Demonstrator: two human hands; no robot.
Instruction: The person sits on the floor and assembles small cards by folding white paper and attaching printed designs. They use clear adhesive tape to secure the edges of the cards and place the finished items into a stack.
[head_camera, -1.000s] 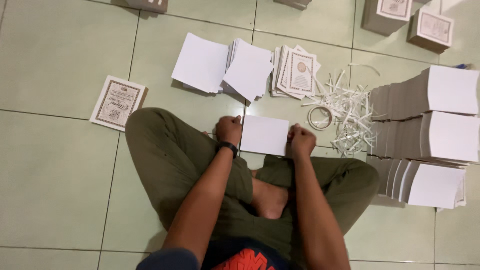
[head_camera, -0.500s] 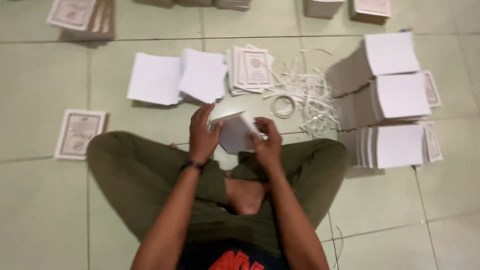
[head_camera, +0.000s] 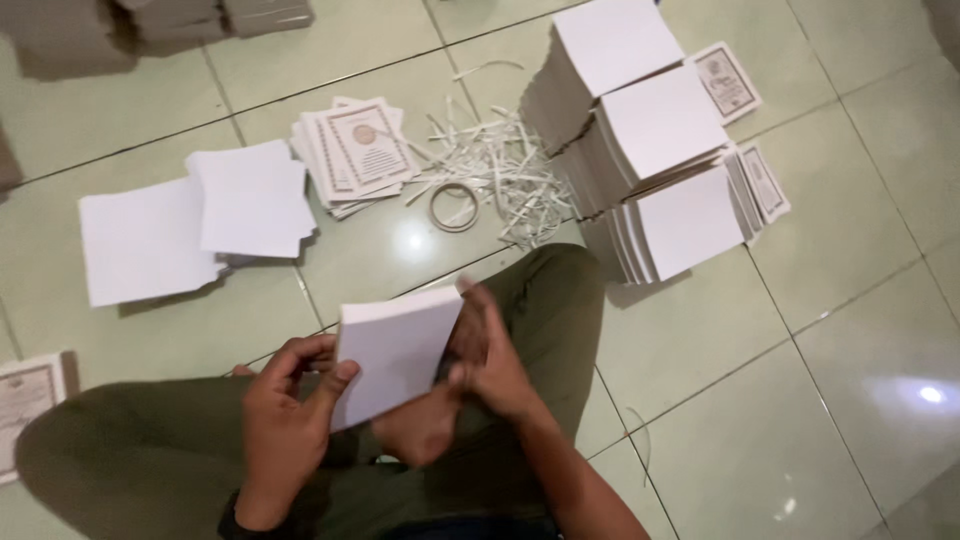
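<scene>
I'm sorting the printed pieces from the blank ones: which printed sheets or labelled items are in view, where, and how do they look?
Printed card stack: floor, top centre; rectangular, white, dark ornate border, round emblem.
Printed card: beside the tall white stacks, upper right; same bordered look.
Printed cards: right of the lowest stack; partly hidden.
Printed card: left edge; cut off.
Blank white sheets: in left hand and right hand.

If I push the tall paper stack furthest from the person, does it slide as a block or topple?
The tall paper stack already leans and fans at its side, so it would likely shear into loose sheets. The glossy tile floor looks slick, so its base may slide. It touches the next stack, which may shift too.
</scene>
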